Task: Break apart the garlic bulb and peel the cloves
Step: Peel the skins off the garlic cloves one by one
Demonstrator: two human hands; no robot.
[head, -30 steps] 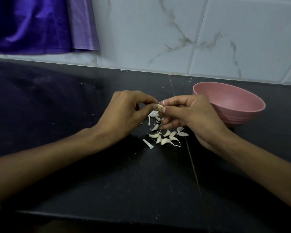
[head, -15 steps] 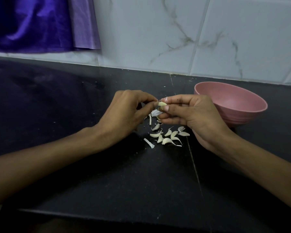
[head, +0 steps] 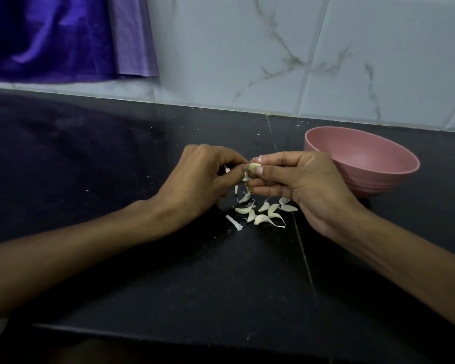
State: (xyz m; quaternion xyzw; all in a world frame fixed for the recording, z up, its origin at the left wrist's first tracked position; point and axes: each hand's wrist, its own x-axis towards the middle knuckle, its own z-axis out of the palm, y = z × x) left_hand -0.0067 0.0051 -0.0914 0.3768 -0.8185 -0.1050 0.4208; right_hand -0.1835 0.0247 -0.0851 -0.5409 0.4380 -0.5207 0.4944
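Both hands meet above the middle of the black counter [head: 142,271]. My right hand [head: 302,185] pinches a small pale garlic clove [head: 253,167] between thumb and fingers. My left hand [head: 197,182] grips the same clove's left end with its fingertips, and a strip of papery skin hangs below it. On the counter just beneath the hands lie several loose garlic cloves [head: 260,214], pale and curved, with a white scrap of skin [head: 233,222] at their left.
A pink bowl [head: 363,164] stands on the counter right of my right hand, close to the marble-tiled wall [head: 273,53]. Purple cloth [head: 63,35] hangs at the upper left. The counter's front edge runs along the bottom.
Both hands stay together on the clove; the fingers have shifted slightly and the clove has turned a little, with skin now hanging below it.
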